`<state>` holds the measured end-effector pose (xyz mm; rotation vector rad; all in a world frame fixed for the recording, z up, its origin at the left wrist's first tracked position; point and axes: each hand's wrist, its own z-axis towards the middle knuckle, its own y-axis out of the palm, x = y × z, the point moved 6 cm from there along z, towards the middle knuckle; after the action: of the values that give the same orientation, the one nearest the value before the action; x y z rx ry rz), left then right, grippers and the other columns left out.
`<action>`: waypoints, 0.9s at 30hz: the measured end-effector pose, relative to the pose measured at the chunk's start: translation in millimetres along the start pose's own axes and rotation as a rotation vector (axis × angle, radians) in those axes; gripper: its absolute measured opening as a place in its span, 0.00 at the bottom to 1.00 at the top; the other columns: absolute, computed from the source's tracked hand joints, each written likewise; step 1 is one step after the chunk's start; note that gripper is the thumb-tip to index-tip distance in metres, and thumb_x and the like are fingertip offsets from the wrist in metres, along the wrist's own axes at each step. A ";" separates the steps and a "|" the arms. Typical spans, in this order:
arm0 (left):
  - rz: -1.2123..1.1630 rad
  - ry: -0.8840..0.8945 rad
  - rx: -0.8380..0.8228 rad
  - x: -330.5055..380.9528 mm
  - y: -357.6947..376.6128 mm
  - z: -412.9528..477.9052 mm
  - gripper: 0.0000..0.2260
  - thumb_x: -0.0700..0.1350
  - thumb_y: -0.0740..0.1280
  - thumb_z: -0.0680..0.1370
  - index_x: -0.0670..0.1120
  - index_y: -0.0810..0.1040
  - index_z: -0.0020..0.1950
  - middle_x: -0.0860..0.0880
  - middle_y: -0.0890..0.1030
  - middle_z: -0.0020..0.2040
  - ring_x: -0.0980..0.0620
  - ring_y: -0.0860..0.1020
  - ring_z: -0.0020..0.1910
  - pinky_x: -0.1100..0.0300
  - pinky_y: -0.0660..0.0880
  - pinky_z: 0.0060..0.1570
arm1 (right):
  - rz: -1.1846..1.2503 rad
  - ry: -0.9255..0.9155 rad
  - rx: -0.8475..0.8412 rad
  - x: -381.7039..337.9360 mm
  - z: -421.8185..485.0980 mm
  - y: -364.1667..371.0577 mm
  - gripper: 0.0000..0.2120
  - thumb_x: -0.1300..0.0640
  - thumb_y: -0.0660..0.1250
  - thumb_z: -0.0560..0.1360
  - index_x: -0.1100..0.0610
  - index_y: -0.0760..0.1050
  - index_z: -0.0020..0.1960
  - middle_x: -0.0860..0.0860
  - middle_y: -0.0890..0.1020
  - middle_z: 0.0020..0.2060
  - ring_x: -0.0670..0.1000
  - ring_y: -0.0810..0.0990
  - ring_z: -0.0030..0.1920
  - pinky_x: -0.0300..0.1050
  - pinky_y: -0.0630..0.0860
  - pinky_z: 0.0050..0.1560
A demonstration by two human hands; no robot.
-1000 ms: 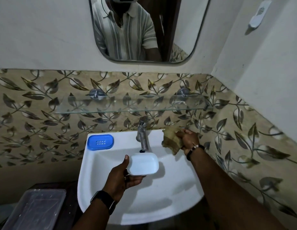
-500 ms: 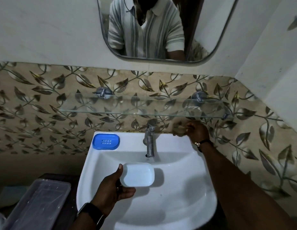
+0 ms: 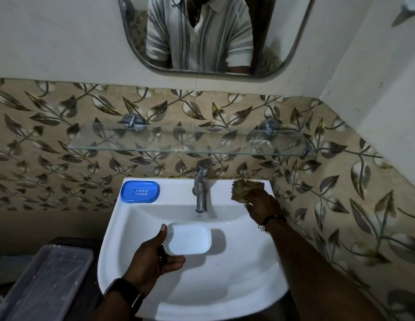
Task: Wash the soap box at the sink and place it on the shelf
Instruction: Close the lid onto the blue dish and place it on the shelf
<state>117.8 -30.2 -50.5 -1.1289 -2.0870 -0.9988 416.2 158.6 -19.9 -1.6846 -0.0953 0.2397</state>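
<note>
My left hand (image 3: 155,258) has kept the box (image 3: 189,238) level over the sink (image 3: 225,286), thumb on its left rim, fingers curled underneath. Over right, my right hand (image 3: 262,205) has lowered the sponge (image 3: 244,189) onto the back corner, grip unclear from here, so scrubbing looks done, rinse next

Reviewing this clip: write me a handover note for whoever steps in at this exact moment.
Left hand holds the white soap box over the sink. Right hand grips the sponge on the sink's rear right ledge. The blue tray lies on the rear left ledge. No water runs from the tap; the box is not yet on the glass shelf. Left: scrub, rinse, shelve.
</note>
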 end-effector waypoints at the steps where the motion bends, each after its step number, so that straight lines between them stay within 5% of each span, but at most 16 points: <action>1: 0.001 -0.001 -0.002 -0.8 0.9 0.5 0.18 0.60 0.72 0.74 0.47 0.86 0.51 0.38 0.86 0.46 0.32 0.83 0.42 0.44 0.82 0.42 | 0.022 -0.007 0.001 0.1 -1.6 2.7 0.20 0.50 0.63 0.79 0.49 0.71 0.71 0.50 0.71 0.72 0.54 0.70 0.70 0.49 0.71 0.66; 10: 0.010 -0.001 -0.008 -7.9 -1.8 6.0 0.20 0.61 0.73 0.72 0.46 0.86 0.52 0.37 0.86 0.45 0.34 0.84 0.40 0.45 0.82 0.41 | 0.199 0.006 -0.059 7.9 -6.9 16.1 0.25 0.51 0.64 0.80 0.51 0.65 0.75 0.50 0.62 0.77 0.51 0.61 0.77 0.46 0.61 0.75; 14: 0.003 -0.010 -0.015 -10.1 -5.0 8.3 0.22 0.62 0.73 0.72 0.46 0.84 0.56 0.36 0.86 0.47 0.35 0.83 0.39 0.45 0.82 0.41 | 0.228 -0.025 0.137 4.7 -7.8 -0.2 0.23 0.58 0.64 0.79 0.53 0.69 0.73 0.51 0.69 0.74 0.52 0.66 0.74 0.42 0.61 0.74; 18: -0.012 -0.015 -0.019 -8.0 -9.1 9.9 0.24 0.62 0.72 0.73 0.45 0.82 0.59 0.37 0.85 0.46 0.36 0.83 0.39 0.46 0.82 0.41 | 0.299 -0.119 0.340 -28.6 -10.2 -26.6 0.21 0.63 0.66 0.78 0.57 0.73 0.70 0.53 0.73 0.71 0.53 0.72 0.70 0.27 0.56 0.70; 22: -0.036 -0.011 -0.029 -2.6 -16.0 12.3 0.23 0.61 0.70 0.75 0.45 0.81 0.60 0.38 0.85 0.44 0.38 0.83 0.38 0.48 0.82 0.39 | 0.303 -0.292 0.510 -86.4 -12.8 -56.9 0.21 0.62 0.69 0.76 0.62 0.74 0.69 0.59 0.74 0.69 0.58 0.72 0.70 0.52 0.69 0.71; 27: -0.049 0.003 -0.023 9.3 -28.3 10.6 0.24 0.62 0.69 0.75 0.45 0.81 0.60 0.38 0.86 0.47 0.38 0.84 0.39 0.49 0.82 0.39 | 0.302 -0.442 0.588 -155.6 -13.0 -82.0 0.21 0.60 0.63 0.78 0.60 0.72 0.70 0.59 0.74 0.70 0.57 0.71 0.71 0.52 0.69 0.71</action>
<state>87.5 -27.8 -59.3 -1.0916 -2.1154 -1.0491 273.7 125.2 78.5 -1.0328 -0.0871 0.7878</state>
